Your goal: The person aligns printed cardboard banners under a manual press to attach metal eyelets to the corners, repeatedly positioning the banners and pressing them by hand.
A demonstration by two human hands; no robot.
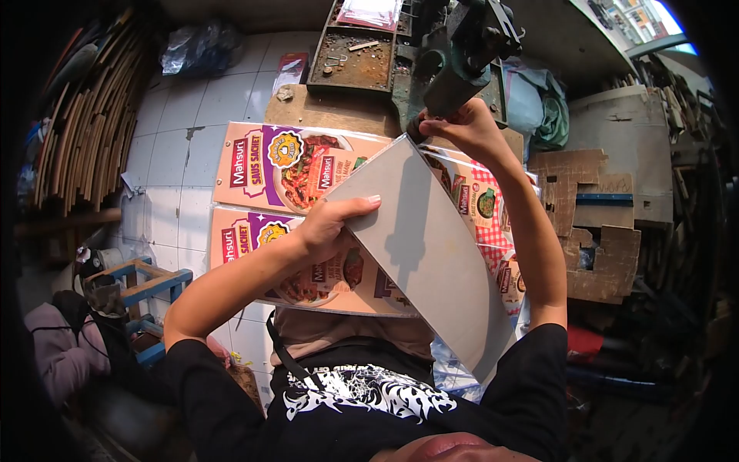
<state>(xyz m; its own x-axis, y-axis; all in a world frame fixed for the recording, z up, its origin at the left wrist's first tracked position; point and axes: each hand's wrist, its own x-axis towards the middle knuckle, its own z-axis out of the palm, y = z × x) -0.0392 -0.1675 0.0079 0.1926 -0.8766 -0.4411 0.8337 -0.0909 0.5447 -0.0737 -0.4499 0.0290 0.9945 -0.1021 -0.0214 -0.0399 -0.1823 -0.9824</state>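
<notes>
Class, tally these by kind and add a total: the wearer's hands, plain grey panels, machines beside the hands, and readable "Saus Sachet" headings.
Hands: 2 (left hand, right hand)
Plain grey panel: 1
Dark machine: 1
Readable "Saus Sachet" headings: 2 (upper heading, lower heading)
Total: 6

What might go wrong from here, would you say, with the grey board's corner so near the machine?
The right hand is close by the lower end of the machine, so it might get pinched if that part moves. The left hand grips the grey board at just one edge, so it could twist out of line. The board also overlaps the printed sheets and might scuff them if it slides.
</notes>
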